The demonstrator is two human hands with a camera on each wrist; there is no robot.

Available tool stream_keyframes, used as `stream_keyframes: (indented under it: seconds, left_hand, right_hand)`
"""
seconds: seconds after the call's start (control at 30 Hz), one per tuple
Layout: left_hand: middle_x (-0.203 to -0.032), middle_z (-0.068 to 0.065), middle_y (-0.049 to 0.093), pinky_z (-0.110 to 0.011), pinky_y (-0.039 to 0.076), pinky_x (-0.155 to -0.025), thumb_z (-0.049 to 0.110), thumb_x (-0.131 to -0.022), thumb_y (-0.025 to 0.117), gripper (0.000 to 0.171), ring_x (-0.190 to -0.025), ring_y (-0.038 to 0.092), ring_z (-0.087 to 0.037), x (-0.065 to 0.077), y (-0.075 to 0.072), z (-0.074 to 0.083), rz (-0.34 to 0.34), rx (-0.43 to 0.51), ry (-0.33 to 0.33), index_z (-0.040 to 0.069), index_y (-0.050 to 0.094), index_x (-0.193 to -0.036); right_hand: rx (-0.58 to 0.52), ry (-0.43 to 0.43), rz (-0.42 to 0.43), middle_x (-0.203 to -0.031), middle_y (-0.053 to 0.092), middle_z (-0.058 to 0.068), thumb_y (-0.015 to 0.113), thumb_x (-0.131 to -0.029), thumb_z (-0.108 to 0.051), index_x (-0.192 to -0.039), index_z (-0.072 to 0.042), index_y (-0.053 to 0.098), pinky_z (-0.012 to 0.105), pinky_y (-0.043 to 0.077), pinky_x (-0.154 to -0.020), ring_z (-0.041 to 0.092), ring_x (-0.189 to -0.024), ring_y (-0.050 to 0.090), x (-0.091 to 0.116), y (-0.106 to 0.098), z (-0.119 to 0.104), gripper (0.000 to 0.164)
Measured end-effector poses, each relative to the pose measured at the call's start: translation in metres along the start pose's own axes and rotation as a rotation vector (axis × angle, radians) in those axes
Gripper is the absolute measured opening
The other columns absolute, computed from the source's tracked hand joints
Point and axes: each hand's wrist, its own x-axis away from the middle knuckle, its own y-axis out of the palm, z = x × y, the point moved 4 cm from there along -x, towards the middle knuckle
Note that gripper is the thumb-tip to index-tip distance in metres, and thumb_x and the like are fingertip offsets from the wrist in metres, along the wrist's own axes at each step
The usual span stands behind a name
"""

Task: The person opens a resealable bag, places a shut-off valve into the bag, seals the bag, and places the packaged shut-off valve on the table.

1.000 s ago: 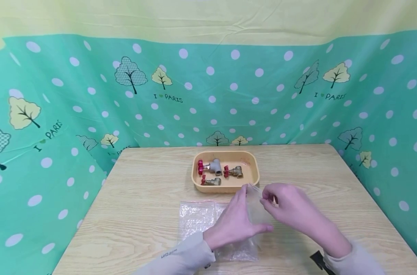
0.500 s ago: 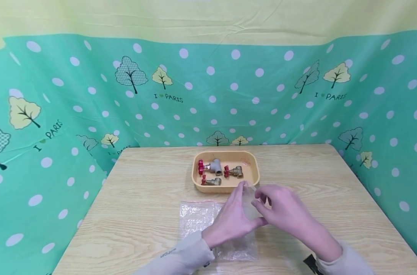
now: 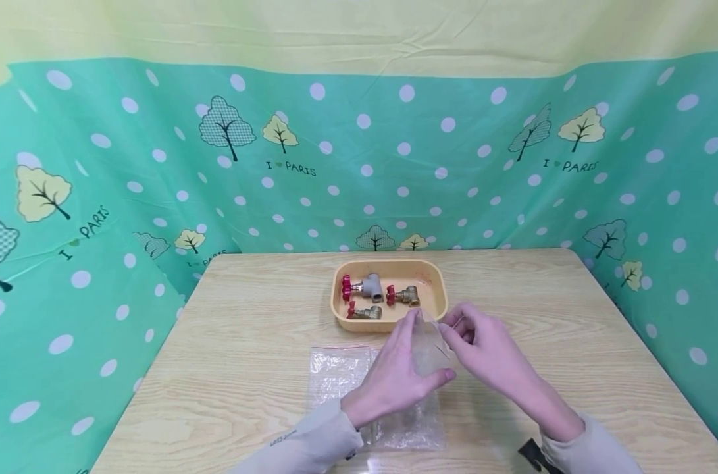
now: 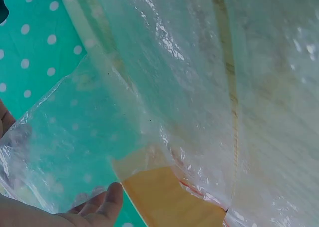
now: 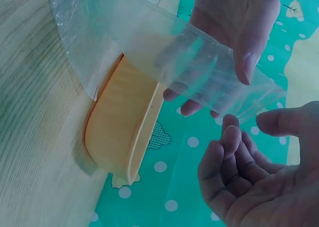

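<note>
My left hand (image 3: 397, 372) holds a clear plastic zip bag (image 3: 426, 349), raised above the table, with the thumb in front and the fingers behind. In the right wrist view the bag (image 5: 199, 62) reaches across the left palm. My right hand (image 3: 483, 342) is at the bag's top edge. Its fingers (image 5: 229, 142) are loosely bent, with the fingertips right by the film and the thumb apart from them. Beyond the hands, a peach plastic tray (image 3: 435, 309) bears a grey-bodied valve (image 3: 368, 288) and two brass valves (image 3: 407, 296), all with red handwheels.
More clear zip bags (image 3: 335, 375) with red top strips lie flat on the wooden table (image 3: 234, 368), partly under my left arm. A green polka-dot cloth (image 3: 311, 158) surrounds the table at the back and sides.
Both hands and the bag have shifted slightly left. The right thumb and fingers have shifted along the bag's top edge. The tray and valves stay put.
</note>
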Motion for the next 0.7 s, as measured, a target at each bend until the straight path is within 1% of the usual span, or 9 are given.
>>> stream_keyframes:
  seconds: [0.13, 0.23, 0.37, 0.43, 0.47, 0.5, 0.57, 0.63, 0.7]
  left_hand:
    - [-0.172, -0.008, 0.025, -0.059, 0.037, -0.116, 0.061, -0.086, 0.079, 0.114, -0.152, 0.034, -0.029, 0.0, -0.001, 0.0, 0.001, -0.006, 0.028, 0.017, 0.014, -0.169]
    - [-0.172, -0.006, 0.023, -0.057, 0.036, -0.117, 0.061, -0.086, 0.078, 0.115, -0.153, 0.032, -0.028, 0.002, -0.002, 0.0, -0.007, -0.035, 0.053, 0.016, 0.013, -0.169]
    - [-0.175, -0.003, 0.011, -0.057, 0.032, -0.119, 0.073, -0.083, 0.074, 0.125, -0.158, 0.018, -0.025, 0.007, -0.006, -0.001, -0.036, -0.077, 0.049, 0.02, 0.002, -0.17]
    - [-0.176, -0.002, 0.006, -0.059, 0.031, -0.119, 0.078, -0.082, 0.071, 0.126, -0.159, 0.012, -0.026, 0.011, -0.01, -0.002, -0.028, -0.068, 0.04, 0.023, -0.001, -0.17]
    - [-0.175, -0.003, 0.007, -0.06, 0.031, -0.118, 0.077, -0.085, 0.069, 0.122, -0.159, 0.012, -0.028, 0.013, -0.013, -0.002, -0.011, -0.046, 0.04, 0.022, 0.002, -0.17]
    - [-0.174, -0.005, 0.012, -0.06, 0.035, -0.117, 0.074, -0.089, 0.067, 0.114, -0.157, 0.018, -0.028, 0.015, -0.015, -0.002, 0.013, -0.007, 0.043, 0.019, 0.008, -0.17]
    - [-0.164, -0.009, 0.033, -0.057, 0.045, -0.111, 0.062, -0.1, 0.061, 0.088, -0.146, 0.038, -0.029, 0.016, -0.021, -0.002, 0.061, 0.086, 0.067, 0.009, 0.03, -0.163]
    - [-0.142, -0.009, 0.056, -0.047, 0.055, -0.1, 0.047, -0.107, 0.055, 0.057, -0.126, 0.056, -0.024, 0.015, -0.025, -0.001, 0.093, 0.181, 0.087, 0.004, 0.052, -0.144]
    - [-0.114, -0.006, 0.067, -0.036, 0.058, -0.085, 0.036, -0.11, 0.051, 0.037, -0.101, 0.063, -0.017, 0.013, -0.028, 0.001, 0.103, 0.252, 0.106, 0.003, 0.064, -0.122]
  right_hand:
    - [0.01, -0.019, -0.02, -0.07, 0.063, -0.006, 0.072, -0.1, -0.014, -0.083, -0.013, 0.071, 0.026, 0.05, -0.056, 0.012, -0.062, 0.058, -0.002, 0.002, 0.002, 0.017]
    - [-0.005, -0.037, -0.037, -0.068, 0.062, -0.007, 0.072, -0.099, -0.012, -0.08, -0.014, 0.07, 0.025, 0.048, -0.053, 0.011, -0.06, 0.056, -0.002, 0.004, 0.002, 0.019]
    - [-0.006, -0.051, -0.036, -0.067, 0.06, -0.008, 0.07, -0.096, -0.005, -0.079, -0.014, 0.07, 0.024, 0.046, -0.052, 0.01, -0.059, 0.053, -0.001, 0.006, 0.002, 0.019]
    - [-0.004, -0.045, -0.036, -0.067, 0.06, -0.008, 0.069, -0.094, -0.003, -0.079, -0.013, 0.071, 0.024, 0.046, -0.051, 0.01, -0.059, 0.053, -0.001, 0.007, 0.002, 0.018]
    - [-0.002, -0.037, -0.037, -0.067, 0.061, -0.008, 0.069, -0.094, -0.003, -0.079, -0.013, 0.071, 0.024, 0.046, -0.051, 0.01, -0.059, 0.053, -0.001, 0.008, 0.002, 0.018]
    - [-0.004, -0.027, -0.04, -0.067, 0.061, -0.008, 0.069, -0.094, -0.002, -0.079, -0.013, 0.072, 0.024, 0.045, -0.051, 0.01, -0.058, 0.053, -0.001, 0.008, 0.003, 0.018]
    - [-0.006, -0.007, -0.042, -0.067, 0.061, -0.008, 0.069, -0.094, -0.003, -0.079, -0.013, 0.072, 0.024, 0.044, -0.05, 0.011, -0.058, 0.053, 0.0, 0.01, 0.003, 0.018]
    - [-0.017, 0.008, -0.045, -0.066, 0.061, -0.007, 0.069, -0.094, -0.003, -0.079, -0.013, 0.072, 0.024, 0.044, -0.048, 0.012, -0.057, 0.053, -0.001, 0.011, 0.002, 0.018]
    - [-0.029, 0.012, -0.047, -0.067, 0.062, -0.007, 0.069, -0.095, -0.004, -0.08, -0.013, 0.072, 0.024, 0.045, -0.048, 0.012, -0.057, 0.055, -0.001, 0.012, 0.001, 0.018]
